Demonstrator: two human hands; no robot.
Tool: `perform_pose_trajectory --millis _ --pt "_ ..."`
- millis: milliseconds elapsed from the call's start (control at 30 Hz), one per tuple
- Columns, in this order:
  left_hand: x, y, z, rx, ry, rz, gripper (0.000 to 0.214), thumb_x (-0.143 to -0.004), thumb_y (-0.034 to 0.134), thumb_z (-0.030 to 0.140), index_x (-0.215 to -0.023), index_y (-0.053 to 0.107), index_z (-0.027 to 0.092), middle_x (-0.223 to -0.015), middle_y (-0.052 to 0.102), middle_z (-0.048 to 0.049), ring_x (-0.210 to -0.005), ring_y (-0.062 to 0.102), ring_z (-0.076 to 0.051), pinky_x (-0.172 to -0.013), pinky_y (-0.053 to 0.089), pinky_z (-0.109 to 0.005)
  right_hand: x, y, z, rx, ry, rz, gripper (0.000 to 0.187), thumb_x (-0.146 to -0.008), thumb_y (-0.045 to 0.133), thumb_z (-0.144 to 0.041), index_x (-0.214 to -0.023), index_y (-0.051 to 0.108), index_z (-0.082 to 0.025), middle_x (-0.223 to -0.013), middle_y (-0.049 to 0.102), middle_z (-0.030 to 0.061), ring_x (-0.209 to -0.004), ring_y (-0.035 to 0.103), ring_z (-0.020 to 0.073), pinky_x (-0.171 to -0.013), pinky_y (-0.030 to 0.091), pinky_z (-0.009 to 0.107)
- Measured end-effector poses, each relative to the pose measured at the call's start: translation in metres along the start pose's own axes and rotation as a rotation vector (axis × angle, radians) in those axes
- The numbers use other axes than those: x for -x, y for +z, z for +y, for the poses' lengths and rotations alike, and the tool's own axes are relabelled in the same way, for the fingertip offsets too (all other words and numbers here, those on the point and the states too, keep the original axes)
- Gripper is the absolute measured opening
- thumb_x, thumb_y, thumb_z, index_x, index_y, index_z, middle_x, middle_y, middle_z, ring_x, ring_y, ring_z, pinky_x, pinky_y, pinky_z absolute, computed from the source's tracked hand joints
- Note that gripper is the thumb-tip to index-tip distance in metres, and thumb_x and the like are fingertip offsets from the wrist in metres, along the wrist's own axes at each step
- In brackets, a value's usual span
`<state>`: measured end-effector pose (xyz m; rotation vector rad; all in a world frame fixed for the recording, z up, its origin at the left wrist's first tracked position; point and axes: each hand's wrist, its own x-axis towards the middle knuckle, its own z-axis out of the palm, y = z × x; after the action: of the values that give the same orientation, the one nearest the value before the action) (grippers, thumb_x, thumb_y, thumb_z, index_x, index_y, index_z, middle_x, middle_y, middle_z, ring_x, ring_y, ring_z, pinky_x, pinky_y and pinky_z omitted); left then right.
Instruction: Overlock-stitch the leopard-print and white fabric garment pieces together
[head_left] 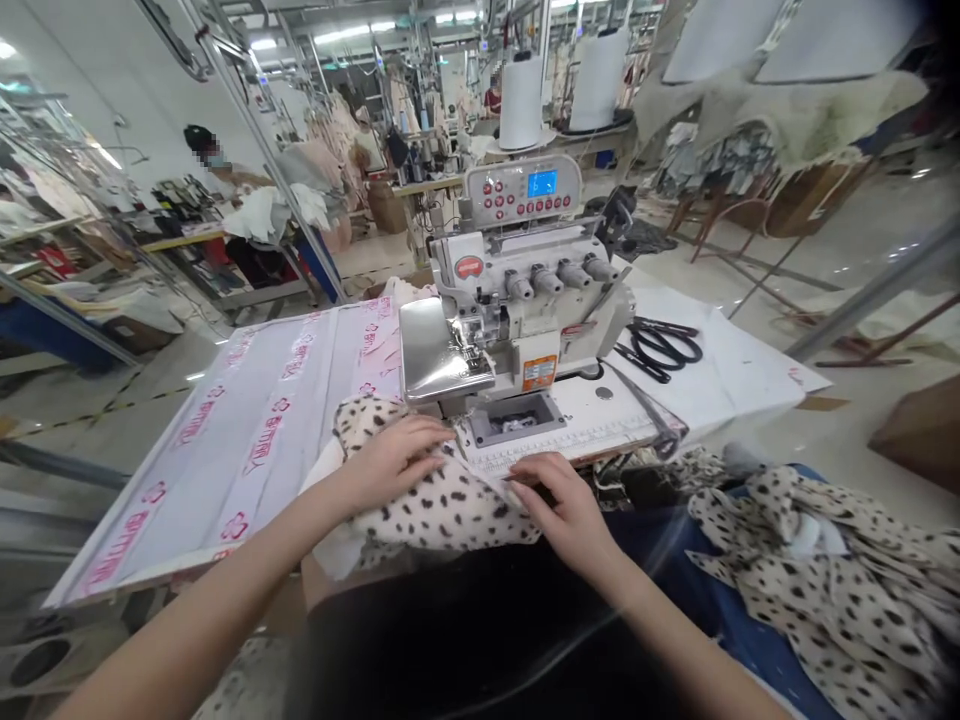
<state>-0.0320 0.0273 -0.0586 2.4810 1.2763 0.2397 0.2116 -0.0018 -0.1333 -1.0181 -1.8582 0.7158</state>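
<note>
White metal sewing machine (536, 345), looped black cord (646, 362) beside.
Soft spotted cloth (450, 500): left fingers (424, 428) laid across, extended; right fingers (547, 463) curled, grip unclear.

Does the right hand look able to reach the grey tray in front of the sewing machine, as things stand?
Probably yes: only the ruler strip appears to lie between the right hand and the grey tray, though that hand is at the edge of the spotted fabric.

Near spotted cloth (450, 508) looks soft, matt. Left cover plate (429, 345) is mirror-glossy, smooth metal. Far thread cones (521, 105) look matt.
</note>
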Motion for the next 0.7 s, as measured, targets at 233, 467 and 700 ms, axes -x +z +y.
perform_pose_trajectory --millis 233,467,700 --pt "-0.003 -0.003 0.005 0.129 -0.085 0.005 0.026 -0.086 0.041 0.039 -0.092 0.057 0.02 -0.094 0.052 -0.0052 -0.091 0.048 -0.018 -0.081 0.04 -0.032 -0.029 0.036 -0.01 -0.045 -0.052 -0.063 0.012 -0.084 0.052 -0.021 -0.081 0.063 -0.019 -0.073 0.059 0.0036 -0.077 0.05 0.0192 -0.071 0.041 0.033" --pt "0.003 -0.012 0.012 0.244 -0.176 -0.025 0.02 -0.086 0.041 0.035 -0.083 0.052 0.019 -0.088 0.052 -0.002 -0.083 0.048 -0.015 -0.074 0.039 -0.029 -0.036 0.036 -0.012 -0.262 0.081 -0.129 0.015 -0.083 0.051 -0.017 -0.071 0.059 -0.018 -0.068 0.054 -0.0008 -0.069 0.052 0.0141 -0.065 0.041 0.026" --pt "0.001 -0.014 0.012 0.274 -0.216 -0.02 0.02 -0.087 0.04 0.035 -0.081 0.051 0.019 -0.085 0.051 -0.0003 -0.081 0.048 -0.014 -0.073 0.038 -0.027 -0.037 0.035 -0.016 -0.292 0.066 -0.138 0.005 -0.081 0.056 -0.02 -0.08 0.061 -0.02 -0.075 0.055 -0.0001 -0.076 0.053 0.0151 -0.07 0.041 0.027"
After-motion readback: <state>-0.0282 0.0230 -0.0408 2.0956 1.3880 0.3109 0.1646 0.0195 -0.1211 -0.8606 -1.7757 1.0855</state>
